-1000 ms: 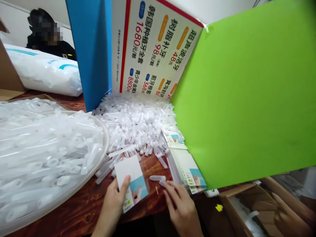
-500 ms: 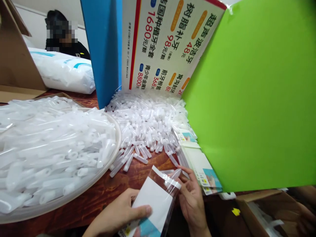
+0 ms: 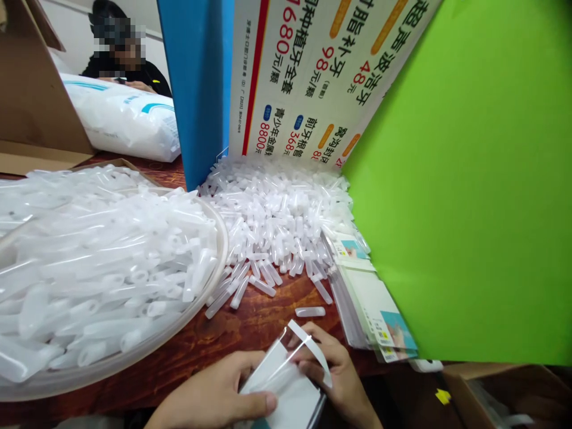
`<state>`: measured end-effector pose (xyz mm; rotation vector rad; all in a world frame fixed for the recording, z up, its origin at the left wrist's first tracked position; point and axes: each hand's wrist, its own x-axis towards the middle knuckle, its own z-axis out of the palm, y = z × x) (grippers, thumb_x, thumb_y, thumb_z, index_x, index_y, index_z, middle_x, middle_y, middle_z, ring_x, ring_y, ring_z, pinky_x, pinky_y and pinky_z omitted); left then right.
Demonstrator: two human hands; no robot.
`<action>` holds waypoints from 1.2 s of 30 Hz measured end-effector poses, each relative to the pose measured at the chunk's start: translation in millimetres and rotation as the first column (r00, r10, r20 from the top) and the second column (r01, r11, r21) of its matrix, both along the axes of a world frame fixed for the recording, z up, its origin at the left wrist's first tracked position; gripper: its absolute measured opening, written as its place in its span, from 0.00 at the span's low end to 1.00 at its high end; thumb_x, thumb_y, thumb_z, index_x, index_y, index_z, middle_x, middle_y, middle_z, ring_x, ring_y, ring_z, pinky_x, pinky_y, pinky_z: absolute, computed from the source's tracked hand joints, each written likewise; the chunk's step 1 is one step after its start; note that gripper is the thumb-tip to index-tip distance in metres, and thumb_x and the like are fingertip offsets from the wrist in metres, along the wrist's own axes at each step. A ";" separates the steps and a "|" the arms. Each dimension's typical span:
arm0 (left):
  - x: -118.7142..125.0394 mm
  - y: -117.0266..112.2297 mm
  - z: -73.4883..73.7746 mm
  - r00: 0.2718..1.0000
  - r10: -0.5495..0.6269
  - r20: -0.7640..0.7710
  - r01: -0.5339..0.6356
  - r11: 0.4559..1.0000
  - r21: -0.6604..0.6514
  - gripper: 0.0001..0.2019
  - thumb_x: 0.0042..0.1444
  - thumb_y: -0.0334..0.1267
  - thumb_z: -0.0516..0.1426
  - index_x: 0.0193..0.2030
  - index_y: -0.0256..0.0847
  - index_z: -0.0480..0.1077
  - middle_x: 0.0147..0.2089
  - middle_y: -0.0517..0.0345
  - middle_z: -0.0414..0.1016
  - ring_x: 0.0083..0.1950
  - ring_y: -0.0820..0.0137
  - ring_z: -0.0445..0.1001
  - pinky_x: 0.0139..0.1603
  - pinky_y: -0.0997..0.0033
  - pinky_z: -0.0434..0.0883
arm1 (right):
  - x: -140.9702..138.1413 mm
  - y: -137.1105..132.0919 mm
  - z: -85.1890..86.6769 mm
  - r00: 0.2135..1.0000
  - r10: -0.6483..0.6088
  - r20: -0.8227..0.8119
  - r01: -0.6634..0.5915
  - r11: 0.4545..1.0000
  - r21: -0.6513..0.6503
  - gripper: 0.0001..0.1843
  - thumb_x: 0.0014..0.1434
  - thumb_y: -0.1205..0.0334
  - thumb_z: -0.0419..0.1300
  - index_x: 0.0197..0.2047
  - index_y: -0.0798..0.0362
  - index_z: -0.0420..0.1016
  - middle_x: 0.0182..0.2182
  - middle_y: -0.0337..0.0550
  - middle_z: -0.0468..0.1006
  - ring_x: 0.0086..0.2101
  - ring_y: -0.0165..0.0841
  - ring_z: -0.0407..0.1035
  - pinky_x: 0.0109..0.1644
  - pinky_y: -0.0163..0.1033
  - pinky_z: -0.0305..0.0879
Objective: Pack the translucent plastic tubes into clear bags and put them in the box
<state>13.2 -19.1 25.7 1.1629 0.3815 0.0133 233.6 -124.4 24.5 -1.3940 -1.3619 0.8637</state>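
My left hand (image 3: 223,387) grips a clear plastic bag (image 3: 272,366) with a white card inside, thumb pressed flat on its front. The bag is tilted, its mouth bowed apart under a white strip. At that mouth, my right hand (image 3: 337,369) has its fingers bent round the edge, partly behind the plastic; whether they also pinch a tube is hidden. Just beyond the bag, one translucent plastic tube (image 3: 310,311) lies alone on the wooden table (image 3: 254,325). Farther back is a heap of the same small tubes (image 3: 277,220).
A large round tub (image 3: 223,238) of bigger-looking translucent tubes stands at left. Stacked bagged cards (image 3: 370,298) lie beside a green panel (image 3: 460,179). Blue (image 3: 192,89) and printed panels (image 3: 304,77) stand behind the heap. Past a white plastic package (image 3: 125,119) sits another person (image 3: 129,65).
The small tube earlier visible at my right fingertips is out of sight. My right fingers have moved into the bag's mouth, which bows wider. The view has shifted slightly.
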 end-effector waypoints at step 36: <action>-81.6 -18.3 -32.3 0.791 0.590 0.165 -0.603 0.797 0.042 0.56 0.27 0.60 0.75 0.65 0.38 0.68 0.64 0.38 0.72 0.69 0.38 0.62 0.71 0.45 0.55 | -155.5 172.6 121.0 0.464 0.491 0.737 -0.553 0.810 -0.192 0.08 0.54 0.69 0.68 0.39 0.51 0.83 0.38 0.45 0.81 0.38 0.37 0.74 0.40 0.36 0.65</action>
